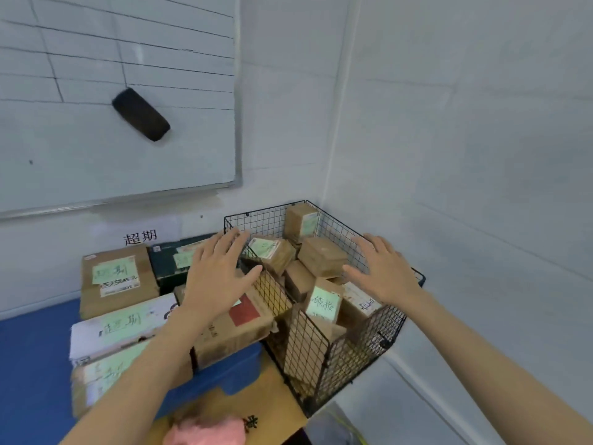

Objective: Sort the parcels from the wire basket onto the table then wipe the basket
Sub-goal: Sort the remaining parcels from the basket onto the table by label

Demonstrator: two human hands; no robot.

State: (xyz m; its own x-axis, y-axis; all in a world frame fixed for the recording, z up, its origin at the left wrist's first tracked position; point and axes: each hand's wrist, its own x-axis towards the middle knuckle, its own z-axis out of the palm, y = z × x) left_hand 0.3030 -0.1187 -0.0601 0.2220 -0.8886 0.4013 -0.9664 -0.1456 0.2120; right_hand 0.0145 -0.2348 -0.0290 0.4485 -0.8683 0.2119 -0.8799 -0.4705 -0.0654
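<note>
A black wire basket (324,358) stands in the room's corner, filled with several brown cardboard parcels (322,256), some with pale green labels. My left hand (218,271) hovers with spread fingers over the basket's left rim. Over the right rim, my right hand (386,271) is stretched out flat in the same way. Neither hand holds anything. More labelled parcels (114,279) lie on the blue table (29,358) to the left of the basket. A pink cloth (205,431) lies at the bottom edge.
A whiteboard (112,91) with a black eraser (140,114) hangs on the wall behind the table. A paper sign (141,236) with two characters is stuck below it. White walls close in on the basket at the back and right.
</note>
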